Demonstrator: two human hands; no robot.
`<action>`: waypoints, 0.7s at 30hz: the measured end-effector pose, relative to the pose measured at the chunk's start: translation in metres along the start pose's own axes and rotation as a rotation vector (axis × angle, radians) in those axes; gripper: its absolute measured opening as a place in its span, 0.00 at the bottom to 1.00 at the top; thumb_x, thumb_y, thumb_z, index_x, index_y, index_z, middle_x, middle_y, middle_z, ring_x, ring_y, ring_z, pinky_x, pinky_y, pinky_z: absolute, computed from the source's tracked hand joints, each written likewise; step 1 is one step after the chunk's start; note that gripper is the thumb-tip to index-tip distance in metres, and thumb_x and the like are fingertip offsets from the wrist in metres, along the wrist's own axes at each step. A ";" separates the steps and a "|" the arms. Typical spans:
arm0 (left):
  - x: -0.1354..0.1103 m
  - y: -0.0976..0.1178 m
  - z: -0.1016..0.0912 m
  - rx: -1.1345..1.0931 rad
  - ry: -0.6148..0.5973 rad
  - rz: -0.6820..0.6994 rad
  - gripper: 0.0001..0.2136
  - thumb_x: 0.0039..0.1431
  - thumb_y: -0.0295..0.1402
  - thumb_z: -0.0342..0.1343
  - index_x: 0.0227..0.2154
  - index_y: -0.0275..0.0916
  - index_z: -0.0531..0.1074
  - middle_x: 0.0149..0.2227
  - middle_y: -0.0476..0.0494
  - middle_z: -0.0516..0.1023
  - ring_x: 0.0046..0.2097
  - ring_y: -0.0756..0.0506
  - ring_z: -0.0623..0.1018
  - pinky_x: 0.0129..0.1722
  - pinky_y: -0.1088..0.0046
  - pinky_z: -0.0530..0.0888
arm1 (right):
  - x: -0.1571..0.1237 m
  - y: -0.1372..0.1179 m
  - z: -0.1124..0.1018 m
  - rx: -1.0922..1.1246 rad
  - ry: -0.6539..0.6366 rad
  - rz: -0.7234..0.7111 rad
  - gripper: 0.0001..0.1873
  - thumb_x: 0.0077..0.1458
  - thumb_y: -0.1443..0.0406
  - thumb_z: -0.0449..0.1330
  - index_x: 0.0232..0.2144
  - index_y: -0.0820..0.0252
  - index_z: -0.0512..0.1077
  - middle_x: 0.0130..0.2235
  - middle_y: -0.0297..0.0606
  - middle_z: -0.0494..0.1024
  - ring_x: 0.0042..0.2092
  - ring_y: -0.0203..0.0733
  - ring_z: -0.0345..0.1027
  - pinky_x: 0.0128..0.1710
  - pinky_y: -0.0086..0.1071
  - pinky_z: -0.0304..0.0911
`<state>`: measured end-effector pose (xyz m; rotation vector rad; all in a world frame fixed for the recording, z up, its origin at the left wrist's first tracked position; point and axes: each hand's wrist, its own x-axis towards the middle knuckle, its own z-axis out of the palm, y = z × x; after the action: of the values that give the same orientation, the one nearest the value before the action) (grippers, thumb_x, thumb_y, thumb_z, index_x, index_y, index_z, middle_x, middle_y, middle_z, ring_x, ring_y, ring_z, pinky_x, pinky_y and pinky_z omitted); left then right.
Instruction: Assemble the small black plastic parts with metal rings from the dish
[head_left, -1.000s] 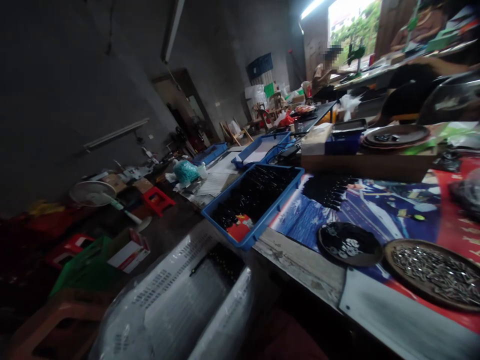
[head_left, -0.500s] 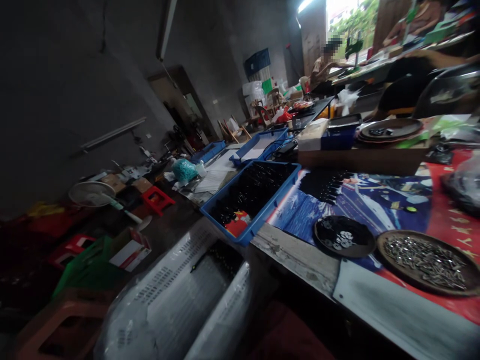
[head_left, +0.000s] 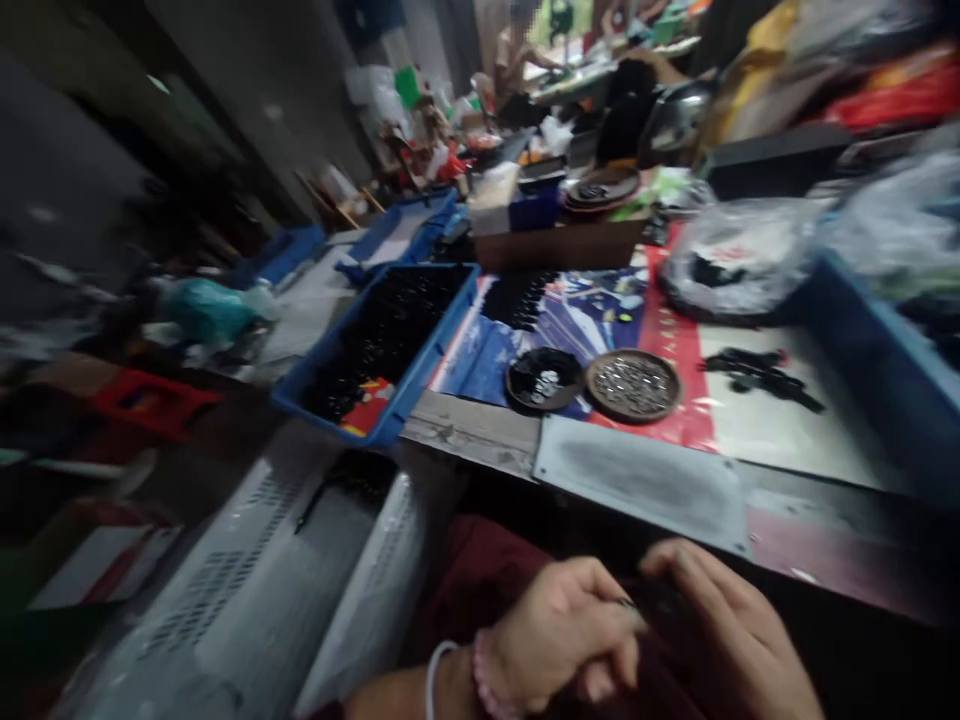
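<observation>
My left hand (head_left: 559,630), with a pink beaded bracelet (head_left: 487,680) and a white band (head_left: 439,678) at the wrist, is closed in a pinch over my lap. A tiny dark piece shows at its fingertips, too blurred to name. Just to the right, my right hand (head_left: 739,635) has its fingers bent and held together; whatever they grip is lost in the dark between the hands. Beyond the hands, a grey plate (head_left: 637,480) is fixed along the table edge. Behind it stand a round tray of small metal parts (head_left: 634,385) and a dark dish with white rings (head_left: 544,382).
A blue crate of black pieces (head_left: 394,335) stands on the table to the left, above a plastic-wrapped white bin (head_left: 247,600). Black parts (head_left: 765,378) lie at right beside a blue bin wall (head_left: 877,370). A bagged round container (head_left: 742,260) sits behind. People work in the background.
The view has swung right and down. Both my hands, out of sight before, now show at the bottom, and the blue bin and black parts on the right have come into view.
</observation>
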<state>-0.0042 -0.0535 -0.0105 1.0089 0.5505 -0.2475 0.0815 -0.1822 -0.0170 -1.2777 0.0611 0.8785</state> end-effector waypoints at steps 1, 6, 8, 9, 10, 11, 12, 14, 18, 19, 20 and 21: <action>-0.002 0.004 -0.001 -0.009 -0.014 0.010 0.16 0.53 0.45 0.63 0.31 0.37 0.66 0.17 0.54 0.71 0.12 0.57 0.60 0.10 0.83 0.55 | 0.000 -0.004 0.005 0.059 0.032 0.016 0.20 0.52 0.47 0.64 0.27 0.56 0.72 0.19 0.32 0.65 0.19 0.34 0.54 0.17 0.26 0.49; -0.003 0.008 -0.008 -0.016 -0.069 0.021 0.15 0.59 0.44 0.59 0.32 0.37 0.65 0.19 0.54 0.72 0.14 0.59 0.59 0.12 0.83 0.53 | 0.009 -0.005 0.017 0.279 -0.024 0.038 0.19 0.54 0.49 0.65 0.29 0.58 0.70 0.17 0.26 0.58 0.18 0.29 0.45 0.17 0.23 0.44; -0.004 0.006 -0.009 -0.020 -0.080 0.025 0.16 0.59 0.45 0.60 0.32 0.37 0.65 0.20 0.54 0.72 0.14 0.58 0.60 0.13 0.83 0.53 | 0.012 -0.001 0.017 0.325 -0.075 0.042 0.18 0.54 0.50 0.65 0.29 0.58 0.70 0.16 0.24 0.56 0.18 0.29 0.44 0.17 0.23 0.46; -0.004 0.006 -0.010 -0.020 -0.080 0.023 0.16 0.59 0.45 0.60 0.32 0.37 0.65 0.20 0.53 0.72 0.14 0.58 0.60 0.13 0.83 0.53 | 0.013 0.000 0.017 0.341 -0.093 0.046 0.18 0.55 0.50 0.64 0.29 0.58 0.70 0.15 0.24 0.56 0.18 0.29 0.44 0.17 0.23 0.47; -0.004 0.006 -0.010 -0.020 -0.080 0.021 0.16 0.59 0.45 0.60 0.32 0.37 0.65 0.20 0.53 0.72 0.14 0.58 0.60 0.13 0.83 0.53 | 0.013 0.001 0.018 0.351 -0.101 0.051 0.17 0.56 0.50 0.64 0.29 0.57 0.70 0.15 0.23 0.55 0.17 0.29 0.43 0.17 0.23 0.48; -0.004 0.006 -0.010 -0.021 -0.078 0.018 0.16 0.59 0.45 0.60 0.32 0.37 0.65 0.20 0.53 0.72 0.14 0.58 0.60 0.13 0.83 0.53 | 0.013 0.001 0.019 0.357 -0.101 0.058 0.17 0.57 0.50 0.63 0.30 0.57 0.71 0.15 0.23 0.55 0.17 0.29 0.43 0.16 0.23 0.49; -0.004 0.006 -0.011 -0.023 -0.077 0.016 0.16 0.59 0.45 0.60 0.32 0.37 0.65 0.20 0.54 0.72 0.14 0.58 0.60 0.13 0.83 0.53 | 0.013 0.000 0.020 0.362 -0.095 0.066 0.16 0.57 0.51 0.63 0.30 0.57 0.71 0.15 0.23 0.54 0.17 0.29 0.43 0.16 0.23 0.49; -0.004 0.006 -0.012 -0.027 -0.078 0.015 0.16 0.59 0.45 0.59 0.33 0.37 0.65 0.20 0.54 0.72 0.14 0.58 0.60 0.13 0.83 0.53 | 0.013 -0.001 0.024 0.364 -0.089 0.072 0.16 0.57 0.51 0.63 0.30 0.57 0.71 0.15 0.23 0.54 0.17 0.29 0.43 0.17 0.22 0.49; -0.005 0.007 -0.012 -0.030 -0.080 0.019 0.14 0.60 0.43 0.58 0.33 0.38 0.65 0.20 0.54 0.72 0.14 0.58 0.60 0.13 0.83 0.54 | 0.013 -0.001 0.028 0.329 -0.075 0.040 0.16 0.57 0.52 0.64 0.29 0.58 0.71 0.16 0.24 0.56 0.18 0.29 0.43 0.17 0.22 0.46; -0.005 0.007 -0.013 -0.033 -0.081 0.022 0.13 0.60 0.42 0.58 0.33 0.38 0.65 0.20 0.54 0.72 0.14 0.58 0.60 0.13 0.83 0.54 | 0.013 -0.001 0.029 0.320 -0.071 0.029 0.16 0.57 0.52 0.64 0.29 0.58 0.71 0.16 0.24 0.57 0.18 0.29 0.44 0.17 0.21 0.46; -0.005 0.007 -0.013 -0.035 -0.082 0.026 0.13 0.60 0.42 0.58 0.33 0.38 0.65 0.21 0.54 0.72 0.14 0.58 0.61 0.13 0.83 0.54 | 0.012 -0.002 0.030 0.313 -0.068 0.021 0.16 0.57 0.53 0.64 0.29 0.59 0.71 0.16 0.24 0.57 0.19 0.28 0.44 0.17 0.21 0.46; -0.005 0.007 -0.013 -0.034 -0.081 0.029 0.12 0.60 0.41 0.58 0.33 0.38 0.65 0.21 0.54 0.72 0.15 0.58 0.61 0.13 0.84 0.54 | 0.012 -0.002 0.030 0.309 -0.066 0.017 0.16 0.57 0.53 0.64 0.28 0.59 0.72 0.16 0.24 0.57 0.19 0.28 0.44 0.17 0.21 0.46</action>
<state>-0.0097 -0.0393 -0.0079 0.9686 0.4649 -0.2511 0.0782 -0.1502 -0.0113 -0.9605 0.1502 0.8871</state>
